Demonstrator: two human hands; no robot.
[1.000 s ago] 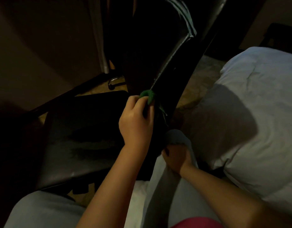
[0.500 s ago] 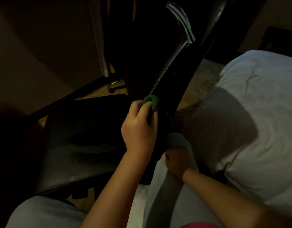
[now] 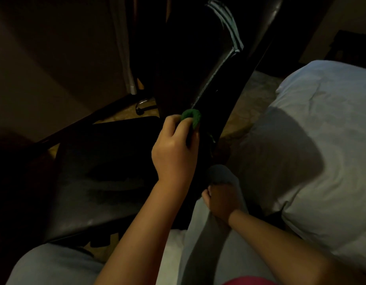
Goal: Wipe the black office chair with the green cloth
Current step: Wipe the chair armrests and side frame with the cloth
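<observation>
Green fuzzy cloth (image 3: 193,116), bunched small, sits pinched in the curled fingers of the left hand (image 3: 173,155). It is pressed against the lower side edge of the backrest of the black leather office chair (image 3: 219,89), just above the rear corner of its seat. The right hand (image 3: 223,200) lies on a grey trouser leg (image 3: 200,243), fingers bent; whether it grips the fabric I cannot tell in the dimness. White rumpled bedding (image 3: 322,140) lies beside the chair.

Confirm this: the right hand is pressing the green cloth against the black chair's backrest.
Not right: the head view shows the left hand pressing the green cloth against the black chair's backrest; the right hand rests on a grey-clad knee.
</observation>
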